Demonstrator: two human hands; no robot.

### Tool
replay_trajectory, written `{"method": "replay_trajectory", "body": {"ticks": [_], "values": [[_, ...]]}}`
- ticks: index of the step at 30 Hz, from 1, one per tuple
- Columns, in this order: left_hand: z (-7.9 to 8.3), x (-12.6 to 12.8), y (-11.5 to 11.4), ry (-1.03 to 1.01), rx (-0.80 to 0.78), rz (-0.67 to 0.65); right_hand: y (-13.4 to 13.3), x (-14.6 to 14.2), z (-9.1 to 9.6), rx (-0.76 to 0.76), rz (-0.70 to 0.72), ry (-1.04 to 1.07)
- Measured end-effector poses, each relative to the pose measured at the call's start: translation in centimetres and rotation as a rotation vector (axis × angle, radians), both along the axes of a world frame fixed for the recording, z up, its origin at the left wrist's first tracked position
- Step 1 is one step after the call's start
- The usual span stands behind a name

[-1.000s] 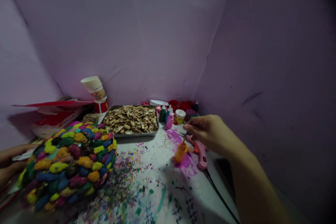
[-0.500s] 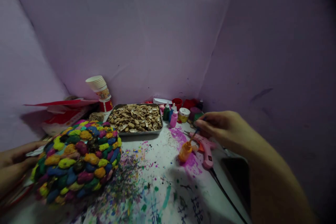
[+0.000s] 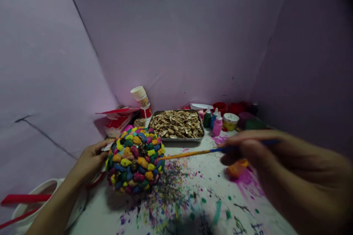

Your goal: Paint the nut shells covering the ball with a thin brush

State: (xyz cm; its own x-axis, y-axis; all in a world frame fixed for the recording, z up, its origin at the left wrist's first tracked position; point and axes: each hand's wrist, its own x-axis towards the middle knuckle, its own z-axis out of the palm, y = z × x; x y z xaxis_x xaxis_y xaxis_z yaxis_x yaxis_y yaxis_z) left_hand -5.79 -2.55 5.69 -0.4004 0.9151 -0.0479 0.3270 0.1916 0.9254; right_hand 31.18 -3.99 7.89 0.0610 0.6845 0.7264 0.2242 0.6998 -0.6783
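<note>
A rounded object covered in painted shells of many colours (image 3: 135, 161) stands on the paint-spattered table. My left hand (image 3: 89, 159) rests against its left side, fingers curled round it. My right hand (image 3: 278, 165), blurred, pinches a thin paintbrush (image 3: 193, 152) with an orange and blue handle. The brush tip touches the right side of the shell-covered object. An orange paint bottle (image 3: 237, 167) lies tilted on a pink paint smear just below my right hand.
A metal tray of bare nut shells (image 3: 178, 125) sits at the back. Green, blue and pink paint bottles (image 3: 213, 121), a small tub (image 3: 230, 121) and red cups stand right of it. Stacked paper cups (image 3: 142, 101) lean at the back. A white bowl (image 3: 41, 198) sits lower left. Purple boards enclose the table.
My right hand has lifted the brush from the orange bottle and swung it left to the shell-covered object. The view has shifted left, so everything sits further right.
</note>
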Motion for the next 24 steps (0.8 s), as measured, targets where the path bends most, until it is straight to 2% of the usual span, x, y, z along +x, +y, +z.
{"method": "replay_trajectory", "body": {"ticks": [2, 5, 10, 15, 24], "values": [[0.1, 0.0, 0.0, 0.0, 0.0, -0.013, -0.5, -2.7, 0.4, -0.031, 0.074, 0.045], [0.2, 0.1, 0.0, -0.002, 0.013, -0.032, -0.1, -4.5, -0.6, -0.056, 0.166, 0.125], [-0.1, -0.3, 0.2, -0.01, 0.052, -0.041, 0.6, -4.8, -2.4, -0.038, 0.205, 0.162], [-0.3, -0.4, 0.2, -0.029, 0.036, -0.039, 0.7, -5.0, -2.4, -0.015, 0.204, 0.114], [0.4, 0.7, 0.2, -0.005, 0.048, 0.025, 0.7, -4.9, -2.7, 0.055, 0.17, 0.076]]}}
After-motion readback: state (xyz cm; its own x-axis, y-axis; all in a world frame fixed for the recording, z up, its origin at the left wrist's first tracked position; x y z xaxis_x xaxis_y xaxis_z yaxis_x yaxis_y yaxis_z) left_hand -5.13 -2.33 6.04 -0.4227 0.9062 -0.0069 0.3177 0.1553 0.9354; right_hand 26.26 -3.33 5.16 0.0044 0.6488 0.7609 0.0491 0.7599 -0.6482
